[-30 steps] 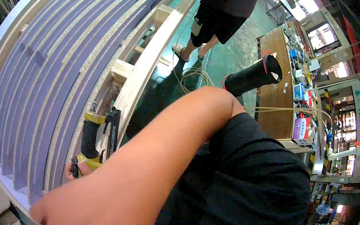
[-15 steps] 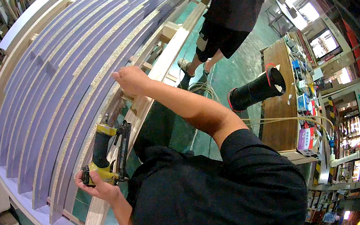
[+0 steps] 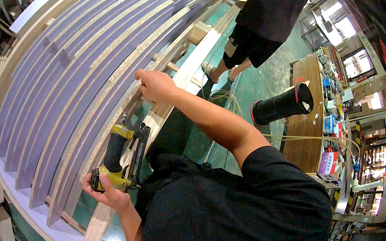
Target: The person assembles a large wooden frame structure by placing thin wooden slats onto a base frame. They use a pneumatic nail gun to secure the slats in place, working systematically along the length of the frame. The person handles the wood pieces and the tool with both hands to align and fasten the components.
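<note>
A yellow and black pneumatic nail gun (image 3: 118, 152) lies along the near side of a large curved wooden frame. Its lower yellow end is gripped by my left hand (image 3: 111, 193), thumb on the near side and fingers partly hidden behind it. My right hand (image 3: 156, 85) is closed above the frame's pale near rail (image 3: 190, 64), fingers bent and pressed together beside the closest slat. Whatever those fingers pinch, if anything, is too hidden to name. Long curved slats (image 3: 94, 77) with purple faces and speckled, raw edges run side by side through the frame.
Beyond the frame's far end stands another person (image 3: 271, 8) in dark clothes. A black cylinder with red rims (image 3: 276, 107) stands right of my arm, by a wooden workbench (image 3: 305, 105) crowded with boxes. Coiled hose (image 3: 227, 100) lies on the green floor; pale hoses stretch past the bench.
The whole view has shifted, so the frame, bench and other person appear farther right. My left hand still grips the nail gun, and my right hand stays closed above the rail.
</note>
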The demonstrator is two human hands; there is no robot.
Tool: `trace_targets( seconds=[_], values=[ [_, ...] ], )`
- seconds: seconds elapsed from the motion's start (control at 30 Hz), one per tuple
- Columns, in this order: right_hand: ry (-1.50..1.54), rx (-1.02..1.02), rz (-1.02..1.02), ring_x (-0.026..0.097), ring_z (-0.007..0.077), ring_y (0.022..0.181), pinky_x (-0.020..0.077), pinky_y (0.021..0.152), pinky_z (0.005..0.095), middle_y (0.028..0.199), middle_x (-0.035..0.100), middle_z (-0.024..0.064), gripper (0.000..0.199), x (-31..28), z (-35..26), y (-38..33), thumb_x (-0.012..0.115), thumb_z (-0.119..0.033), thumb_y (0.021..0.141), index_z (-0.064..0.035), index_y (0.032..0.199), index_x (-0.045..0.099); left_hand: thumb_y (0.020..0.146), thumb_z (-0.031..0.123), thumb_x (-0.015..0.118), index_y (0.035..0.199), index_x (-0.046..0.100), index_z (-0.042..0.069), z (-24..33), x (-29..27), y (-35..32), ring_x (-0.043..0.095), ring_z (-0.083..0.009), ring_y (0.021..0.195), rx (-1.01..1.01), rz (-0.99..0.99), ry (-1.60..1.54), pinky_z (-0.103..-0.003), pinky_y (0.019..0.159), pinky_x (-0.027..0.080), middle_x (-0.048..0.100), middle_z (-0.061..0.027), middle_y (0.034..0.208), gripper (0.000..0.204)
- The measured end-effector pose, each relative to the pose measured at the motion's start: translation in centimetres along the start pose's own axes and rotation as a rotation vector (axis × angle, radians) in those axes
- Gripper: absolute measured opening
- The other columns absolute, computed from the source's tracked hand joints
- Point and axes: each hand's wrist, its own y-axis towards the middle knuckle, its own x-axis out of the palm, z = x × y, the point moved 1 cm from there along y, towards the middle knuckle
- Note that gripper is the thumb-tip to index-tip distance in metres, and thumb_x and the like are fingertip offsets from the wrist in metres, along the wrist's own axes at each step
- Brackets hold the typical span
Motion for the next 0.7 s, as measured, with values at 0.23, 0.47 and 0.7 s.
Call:
trace_targets(
  seconds=[0.23,0.47,0.7],
  values=[
    [-0.093,-0.017,-0.029,0.067,0.0378,0.096,0.0526,0.081,0.0490,0.096,0.072,0.0149,0.026,0.6,0.4,0.3,0.061,-0.018,0.088,-0.0083,0.112,0.063,0.099,0.014,0.062,0.126,0.048,0.007,0.1,-0.2,0.1,0.052,-0.0152,0.102,-0.002,-0.002,0.050,-0.032,0.094,0.044,0.048,-0.0056,0.116,0.031],
    [-0.025,0.016,0.015,0.068,0.0380,0.094,0.0528,0.080,0.0496,0.095,0.072,0.0153,0.026,0.0,1.1,-0.1,0.064,-0.022,0.088,-0.0103,0.112,0.063,0.099,0.013,0.063,0.125,0.048,0.007,-0.2,0.5,0.0,0.052,-0.0144,0.100,0.030,-0.013,0.075,-0.032,0.092,0.045,0.049,-0.0057,0.114,0.031],
    [-0.017,-0.155,-0.121,0.068,0.0415,0.099,0.0541,0.084,0.0525,0.103,0.072,0.0198,0.032,5.1,-6.0,2.5,0.063,-0.020,0.088,-0.0077,0.117,0.062,0.093,0.021,0.068,0.125,0.052,0.004,-0.4,-4.1,-0.3,0.052,-0.0223,0.109,0.272,0.180,0.430,-0.035,0.099,0.041,0.052,-0.0091,0.115,0.039]
  ],
)
